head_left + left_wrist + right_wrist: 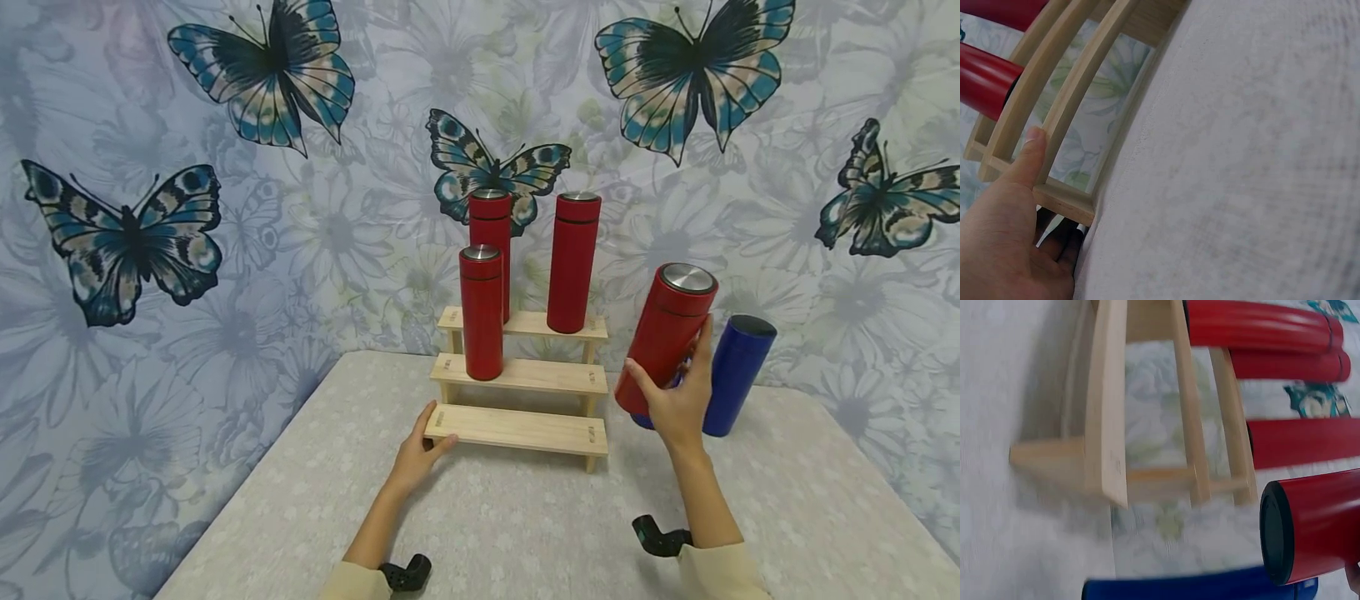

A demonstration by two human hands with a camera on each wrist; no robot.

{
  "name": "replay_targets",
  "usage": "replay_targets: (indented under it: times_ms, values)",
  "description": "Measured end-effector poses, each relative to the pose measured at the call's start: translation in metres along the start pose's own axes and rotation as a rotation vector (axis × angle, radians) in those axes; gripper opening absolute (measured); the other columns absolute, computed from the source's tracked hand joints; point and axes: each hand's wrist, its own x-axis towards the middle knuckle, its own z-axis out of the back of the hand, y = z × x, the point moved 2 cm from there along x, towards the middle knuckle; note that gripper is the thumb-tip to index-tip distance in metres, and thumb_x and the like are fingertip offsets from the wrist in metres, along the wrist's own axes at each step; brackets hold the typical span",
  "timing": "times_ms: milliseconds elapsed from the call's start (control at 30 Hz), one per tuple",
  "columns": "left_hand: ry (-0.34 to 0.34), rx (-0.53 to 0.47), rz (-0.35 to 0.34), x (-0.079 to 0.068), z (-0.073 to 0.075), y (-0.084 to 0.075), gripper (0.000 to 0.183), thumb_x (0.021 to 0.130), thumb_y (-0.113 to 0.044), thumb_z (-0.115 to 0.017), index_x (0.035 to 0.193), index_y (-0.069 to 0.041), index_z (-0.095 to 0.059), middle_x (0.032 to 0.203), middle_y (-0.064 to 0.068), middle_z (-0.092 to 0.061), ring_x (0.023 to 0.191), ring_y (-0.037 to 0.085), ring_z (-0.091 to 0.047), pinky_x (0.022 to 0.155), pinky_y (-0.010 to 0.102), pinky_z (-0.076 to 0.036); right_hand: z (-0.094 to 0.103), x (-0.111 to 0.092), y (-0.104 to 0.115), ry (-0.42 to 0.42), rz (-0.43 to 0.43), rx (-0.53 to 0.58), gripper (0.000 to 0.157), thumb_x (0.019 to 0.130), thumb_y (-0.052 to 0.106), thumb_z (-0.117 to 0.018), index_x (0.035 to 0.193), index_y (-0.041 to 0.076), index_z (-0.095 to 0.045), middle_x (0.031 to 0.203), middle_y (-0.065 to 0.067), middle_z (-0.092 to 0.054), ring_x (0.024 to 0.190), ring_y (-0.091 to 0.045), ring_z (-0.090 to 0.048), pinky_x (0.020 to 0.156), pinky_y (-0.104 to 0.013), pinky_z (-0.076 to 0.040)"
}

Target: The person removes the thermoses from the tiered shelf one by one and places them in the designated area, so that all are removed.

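Note:
My left hand (414, 457) grips the left end of the lowest step of a three-step wooden stand (525, 427). In the left wrist view its thumb lies along the step's edge, and the other fingers go behind the end support. My right hand (681, 408) holds a red thermos flask (663, 333) with a steel lid, raised and leaning right of the stand. The right wrist view shows that flask's dark base (1277, 532). Another red flask (482, 321) stands toward the left of the middle step. Two more, one on the right (574, 267), stand on the top step.
A blue flask (738, 375) stands right of the held one on the pale patterned tablecloth (525, 533). A second blue one (642, 422) is mostly hidden behind the held flask. Butterfly-patterned wall covering (375, 208) rises close behind the stand.

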Motion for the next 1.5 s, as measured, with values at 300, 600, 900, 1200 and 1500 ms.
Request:
replay_targets:
  times_ms: [300, 600, 900, 1200, 1500]
  values:
    - [0.023, -0.01, 0.015, -0.005, 0.004, -0.015, 0.08, 0.088, -0.025, -0.065, 0.148, -0.009, -0.014, 0.144, 0.026, -0.027, 0.126, 0.04, -0.036, 0.099, 0.047, -0.037, 0.048, -0.002, -0.044, -0.155, -0.064, -0.095, 0.098, 0.068, -0.004, -0.077, 0.146, 0.002, -0.018, 0.131, -0.003, -0.044, 0.108, -0.009, -0.044, 0.08, -0.017, -0.04]
    - [0.019, -0.002, 0.014, -0.005, 0.003, -0.012, 0.082, 0.087, -0.025, -0.066, 0.148, -0.007, -0.015, 0.143, 0.026, -0.028, 0.125, 0.04, -0.037, 0.098, 0.048, -0.037, 0.088, -0.026, -0.096, -0.216, -0.151, -0.206, 0.098, 0.068, -0.001, -0.078, 0.146, 0.007, -0.021, 0.128, 0.008, -0.043, 0.109, -0.007, -0.041, 0.081, -0.016, -0.039]
    - [0.014, -0.005, 0.015, -0.005, 0.002, -0.011, 0.08, 0.087, -0.024, -0.066, 0.148, -0.006, -0.016, 0.144, 0.026, -0.028, 0.126, 0.039, -0.037, 0.098, 0.048, -0.037, 0.104, -0.053, -0.13, -0.216, -0.19, -0.239, 0.099, 0.065, -0.001, -0.08, 0.147, 0.012, -0.025, 0.127, 0.012, -0.04, 0.106, -0.005, -0.038, 0.081, -0.015, -0.036]
    - [0.01, 0.009, 0.028, -0.007, 0.002, -0.013, 0.08, 0.087, -0.023, -0.066, 0.148, -0.006, -0.016, 0.143, 0.026, -0.028, 0.125, 0.039, -0.038, 0.098, 0.048, -0.038, 0.113, -0.07, -0.148, -0.197, -0.276, -0.281, 0.105, 0.065, -0.002, -0.08, 0.148, 0.022, -0.02, 0.126, 0.018, -0.037, 0.101, -0.003, -0.036, 0.072, -0.015, -0.031]
    - [-0.001, -0.014, 0.017, 0.005, 0.0, 0.008, 0.084, 0.086, -0.032, -0.067, 0.148, -0.012, -0.016, 0.145, 0.023, -0.027, 0.126, 0.039, -0.037, 0.098, 0.049, -0.037, 0.118, -0.07, -0.157, -0.165, -0.302, -0.297, 0.104, 0.069, 0.001, -0.078, 0.148, 0.026, -0.016, 0.134, -0.001, -0.041, 0.108, -0.003, -0.035, 0.078, -0.015, -0.035]
